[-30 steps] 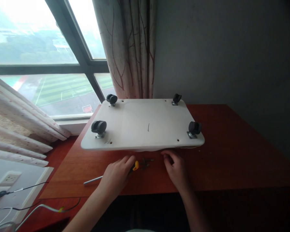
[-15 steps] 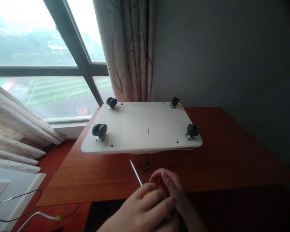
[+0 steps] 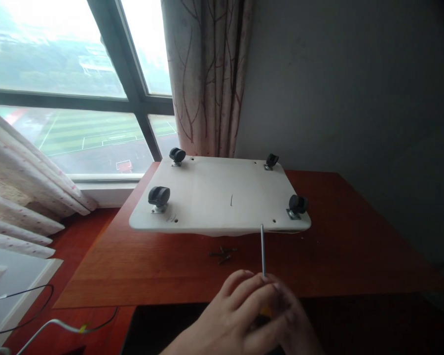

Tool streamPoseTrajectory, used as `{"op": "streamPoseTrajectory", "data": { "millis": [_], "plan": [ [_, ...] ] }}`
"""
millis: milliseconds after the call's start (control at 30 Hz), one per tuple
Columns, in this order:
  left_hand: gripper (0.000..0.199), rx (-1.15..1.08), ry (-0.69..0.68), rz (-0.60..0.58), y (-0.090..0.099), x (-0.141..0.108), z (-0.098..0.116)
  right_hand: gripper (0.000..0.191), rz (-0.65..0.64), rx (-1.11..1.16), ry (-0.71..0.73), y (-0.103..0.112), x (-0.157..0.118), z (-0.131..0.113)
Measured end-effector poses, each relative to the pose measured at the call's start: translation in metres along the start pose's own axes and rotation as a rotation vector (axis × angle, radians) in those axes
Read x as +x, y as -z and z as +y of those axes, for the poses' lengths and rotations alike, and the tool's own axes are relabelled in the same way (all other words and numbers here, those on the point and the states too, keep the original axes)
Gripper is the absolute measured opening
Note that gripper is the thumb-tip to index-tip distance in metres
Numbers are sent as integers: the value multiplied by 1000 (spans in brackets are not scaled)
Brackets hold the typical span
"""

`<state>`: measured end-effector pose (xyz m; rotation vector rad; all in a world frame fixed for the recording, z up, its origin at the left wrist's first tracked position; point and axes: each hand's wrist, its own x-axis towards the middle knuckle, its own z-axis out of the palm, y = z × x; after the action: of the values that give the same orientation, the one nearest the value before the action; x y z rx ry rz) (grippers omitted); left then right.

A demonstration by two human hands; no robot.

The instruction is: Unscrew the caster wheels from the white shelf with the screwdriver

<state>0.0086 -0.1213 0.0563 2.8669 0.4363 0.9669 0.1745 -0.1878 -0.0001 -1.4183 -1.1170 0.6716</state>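
1 red-brown tbl [image 3: 355,236] w/ white board [image 3: 207,192] lying on its L part. L hand [image 3: 244,310] is curled on screwdriver [image 3: 263,251] by yellow hdl [image 3: 266,311]; R hand [image 3: 296,318] is close behind, partly hidden & blurred, can't tell its grip. Screwdriver pts away from person, tip at board's nr edge, contact unclear. 4 blk casters [image 3: 159,196] stand up, 1 nr each corner. Few dark screws [image 3: 224,259] lie on tbl before board.

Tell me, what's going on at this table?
A person's left hand and right hand are together at a screwdriver; which one grips it is hard to see. It points away, toward the near edge of a white board, which lies on the table with its four casters up. What look like screws lie between board and hands.
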Motion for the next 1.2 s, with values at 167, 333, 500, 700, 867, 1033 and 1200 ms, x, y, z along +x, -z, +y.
{"op": "streamPoseTrajectory", "data": {
  "millis": [167,333,500,700,867,1033,1200],
  "plan": [
    [40,1,258,-38,-6,-27,-24,46,-279,49,-291,39,23,5],
    [37,3,451,-61,-9,-58,-54,33,-300,-360,-101,67,47,17],
    [31,87,570,-21,-5,-80,-75,27,-476,-578,126,75,68,27],
    [29,124,624,-17,0,-97,-87,28,-497,-716,306,76,81,40],
    [30,117,650,-11,1,-99,-89,30,-492,-780,386,74,84,47],
    [30,90,654,-5,3,-100,-91,33,-474,-816,408,74,85,50],
    [30,7,683,-4,6,-103,-90,37,-438,-851,409,76,84,50]
  ]
}}
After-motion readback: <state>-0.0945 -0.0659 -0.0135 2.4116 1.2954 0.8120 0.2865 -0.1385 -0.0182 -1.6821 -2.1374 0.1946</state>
